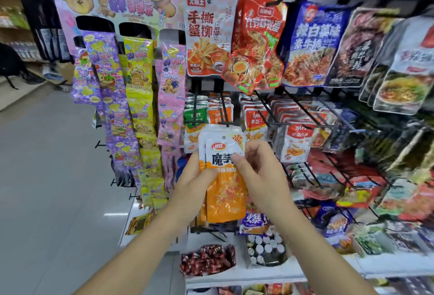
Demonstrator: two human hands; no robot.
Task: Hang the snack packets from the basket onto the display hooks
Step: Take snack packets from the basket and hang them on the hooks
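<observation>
Packets [225, 191]: stacked flat glossy pouches, white tops w/ a round punch hole, orange below. You hold them upright btwn both hands, just below a thin black wire hook [224, 110]. Your left hand [195, 184] pinches the left edge; right hand [260, 172] pinches the right, thumb on front. White shelf [234, 273] below, smooth grey floor [47, 177] to the left.

A shop. Snack packets [207, 36] hang in rows on display hooks [265, 109]. Stocked shelves [14, 20] line the aisle behind.
</observation>
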